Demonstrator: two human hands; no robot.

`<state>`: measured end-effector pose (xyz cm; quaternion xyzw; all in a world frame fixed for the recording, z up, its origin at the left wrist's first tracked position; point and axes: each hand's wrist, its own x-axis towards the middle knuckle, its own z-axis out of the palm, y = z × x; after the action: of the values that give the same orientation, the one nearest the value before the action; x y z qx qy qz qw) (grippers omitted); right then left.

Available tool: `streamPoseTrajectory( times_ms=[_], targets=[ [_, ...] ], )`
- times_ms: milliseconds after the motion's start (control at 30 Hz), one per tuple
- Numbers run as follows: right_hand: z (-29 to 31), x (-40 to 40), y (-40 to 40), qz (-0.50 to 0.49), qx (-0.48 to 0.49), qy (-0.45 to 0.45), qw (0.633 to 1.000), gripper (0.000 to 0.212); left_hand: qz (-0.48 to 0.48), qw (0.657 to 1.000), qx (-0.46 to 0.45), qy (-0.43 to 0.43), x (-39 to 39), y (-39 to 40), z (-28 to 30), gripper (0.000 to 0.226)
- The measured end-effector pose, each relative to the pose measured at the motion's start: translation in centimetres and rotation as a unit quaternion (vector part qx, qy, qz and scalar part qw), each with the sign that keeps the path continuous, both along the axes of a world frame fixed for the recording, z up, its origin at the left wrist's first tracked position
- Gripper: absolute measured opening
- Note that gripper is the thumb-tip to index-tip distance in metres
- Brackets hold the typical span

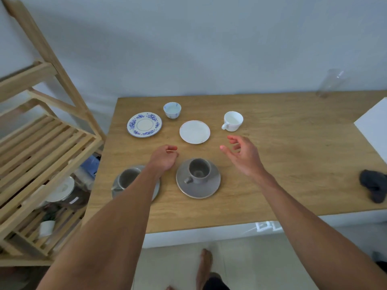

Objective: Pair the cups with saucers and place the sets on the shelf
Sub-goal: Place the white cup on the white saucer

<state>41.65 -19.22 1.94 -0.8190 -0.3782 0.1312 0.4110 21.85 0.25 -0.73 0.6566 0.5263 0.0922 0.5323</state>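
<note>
On the wooden table (282, 164), a grey cup (199, 171) stands on a grey saucer (211, 188). A second grey cup (125, 180) sits on its grey saucer (156, 190), partly hidden by my left forearm. Farther back lie a blue-patterned saucer (144, 124), a small blue-and-white cup (172, 110), a plain white saucer (194, 132) and a white handled cup (232, 121), all standing apart. My left hand (165, 156) hovers with fingers curled, holding nothing. My right hand (243, 153) is open, just below the white cup.
A slatted wooden shelf (41, 147) stands to the left of the table, with white items on its lower levels. A clear glass (332, 83) is at the back right, a white box (374, 126) at the right edge, a dark cloth (374, 185) near it.
</note>
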Motion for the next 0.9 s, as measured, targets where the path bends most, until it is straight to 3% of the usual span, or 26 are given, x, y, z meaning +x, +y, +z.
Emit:
streamPoseTrajectory(
  times_ms=[133,367,567,800,900],
  targets=[
    [0.5,3.9,2.3,-0.031,-0.003,-0.001,1.0,0.054,0.009,1.0,-0.02,-0.007,1.5,1.5,0.7,0.025],
    [0.2,10.9,6.8,-0.037,-0.054,0.016,0.998,0.078,0.052,0.997,-0.057,-0.019,4.5,5.3,-0.2,0.039],
    [-1.3,14.1,10.0,-0.012,-0.121,0.057,0.991,0.115,0.061,0.995,-0.071,-0.045,6.9,7.6,-1.0,0.048],
    [-3.3,15.6,11.3,-0.018,-0.112,0.02,0.993,0.078,0.048,0.992,-0.095,-0.063,8.7,9.0,-1.7,0.051],
    [-3.8,15.5,11.2,-0.035,-0.1,0.023,0.994,0.082,0.042,0.991,-0.106,-0.074,8.8,9.3,-1.9,0.048]
  ],
)
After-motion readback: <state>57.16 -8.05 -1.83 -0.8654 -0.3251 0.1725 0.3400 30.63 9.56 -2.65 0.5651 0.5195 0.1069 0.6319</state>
